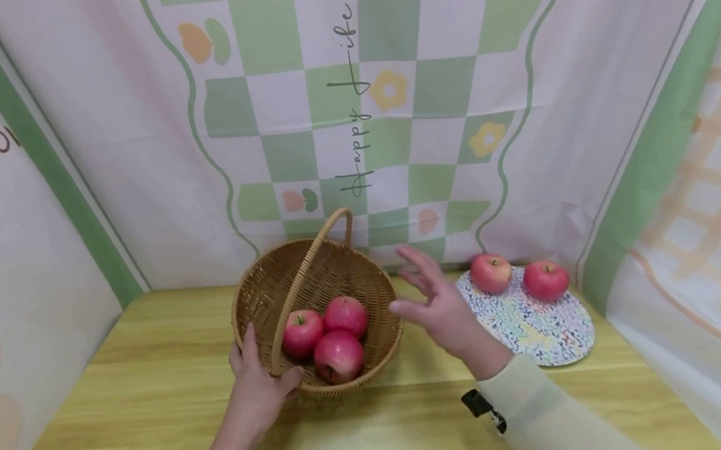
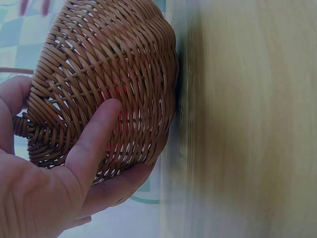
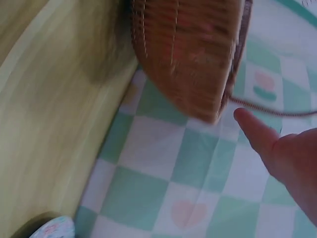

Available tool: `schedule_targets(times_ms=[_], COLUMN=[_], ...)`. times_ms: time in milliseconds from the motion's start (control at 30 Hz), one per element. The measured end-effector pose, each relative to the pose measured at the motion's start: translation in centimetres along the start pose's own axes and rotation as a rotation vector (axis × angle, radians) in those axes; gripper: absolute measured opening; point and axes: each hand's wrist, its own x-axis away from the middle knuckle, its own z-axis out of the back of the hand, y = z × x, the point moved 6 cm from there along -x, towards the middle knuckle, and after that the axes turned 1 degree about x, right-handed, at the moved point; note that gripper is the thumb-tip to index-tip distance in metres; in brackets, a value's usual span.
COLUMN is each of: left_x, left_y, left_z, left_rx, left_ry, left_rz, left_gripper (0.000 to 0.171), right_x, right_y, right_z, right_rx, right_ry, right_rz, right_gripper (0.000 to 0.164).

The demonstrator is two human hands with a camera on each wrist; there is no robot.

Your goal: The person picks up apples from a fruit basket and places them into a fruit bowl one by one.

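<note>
A brown wicker basket [image 1: 373,305] with an arched handle [image 1: 304,275] stands on the table, three red apples [image 1: 339,357] inside it. My left hand [image 1: 259,392] grips the basket's left front side by the handle's base. In the left wrist view, the thumb hooks at the rim while the fingers [image 2: 96,134] spread along the woven outside. My right hand [image 1: 447,317] is beside the basket's right rim, fingers extended and apart, holding nothing. The right wrist view shows its thumb [image 3: 260,136] near the rim and handle.
To the right lies a round speckled plate [image 1: 535,338], with one red apple [image 1: 491,273] at its back left and another apple [image 1: 546,281] at its back right. A checkered curtain [image 1: 386,145] hangs behind the wooden table [image 1: 127,413].
</note>
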Motion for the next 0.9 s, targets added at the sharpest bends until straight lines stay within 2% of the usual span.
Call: schedule_targets(times_ms=[100,200,333,433,667,900], left_x=[0.0,-0.1,-0.1,0.0,0.1,0.2], left_y=[0.1,0.1,0.1,0.1,0.3,0.5], left_z=[0.0,0.0,0.0,0.0,-0.2,-0.3], left_rx=[-0.029,-0.042,-0.054,-0.065,-0.100,-0.129], left_ry=[0.001,0.001,0.006,0.010,-0.002,0.006], left_rz=[-0.007,-0.009,-0.009,-0.011,-0.026,-0.049], left_gripper=[0.117,0.118,0.117,0.117,0.118,0.119], right_x=[0.3,0.5,0.5,0.5,0.6,0.9], right_y=[-0.3,-0.1,0.9,1.7,2.3,3.2], right_z=[-2.2,-3.9,-6.0,-7.4,-9.0,-9.6], right_rx=[0.098,0.244,0.263,0.236,0.588,0.660], right_ry=[-0.103,-0.168,-0.251,-0.328,-0.446,-0.496], right_rz=[0.076,0.116,0.100,0.062,0.084,0.098], right_gripper=[0.089,0.091,0.091,0.086,0.088,0.080])
